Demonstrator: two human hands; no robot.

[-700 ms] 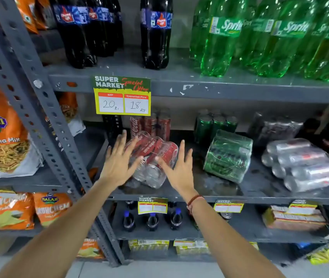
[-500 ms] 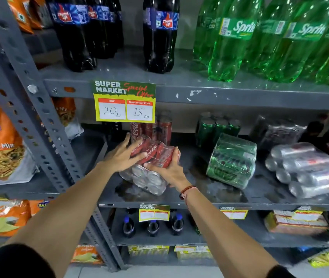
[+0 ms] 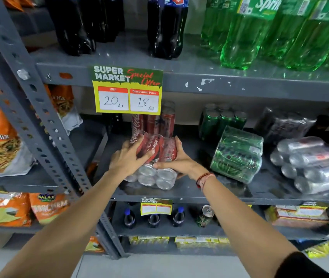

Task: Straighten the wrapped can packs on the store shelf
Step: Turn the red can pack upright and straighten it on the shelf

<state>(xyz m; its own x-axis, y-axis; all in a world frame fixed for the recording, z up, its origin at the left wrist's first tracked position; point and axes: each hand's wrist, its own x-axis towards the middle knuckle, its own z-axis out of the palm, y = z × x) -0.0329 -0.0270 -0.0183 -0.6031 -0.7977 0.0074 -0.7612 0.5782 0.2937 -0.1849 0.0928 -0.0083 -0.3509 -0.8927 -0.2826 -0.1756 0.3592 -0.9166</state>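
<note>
Two hands grip the red can pack (image 3: 153,157) near the front of the middle shelf (image 3: 199,194): left hand (image 3: 128,160) over its top, right hand (image 3: 176,160) closed on its right side. Likely heavy, with slippery film; hold it by the sides. Cans read "Coca-Cola", "sugar". Farther up, the price tag (image 3: 127,90) reads "SUPER MARKET Special Offer, MRP 20, Discounted Price 18".

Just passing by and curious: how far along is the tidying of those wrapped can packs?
Nothing looks finished yet. In hand: both the left hand and right hand grip the red can pack, which lies on its side. Left: the green can pack sits tilted and the silver can pack lies askew.
</note>
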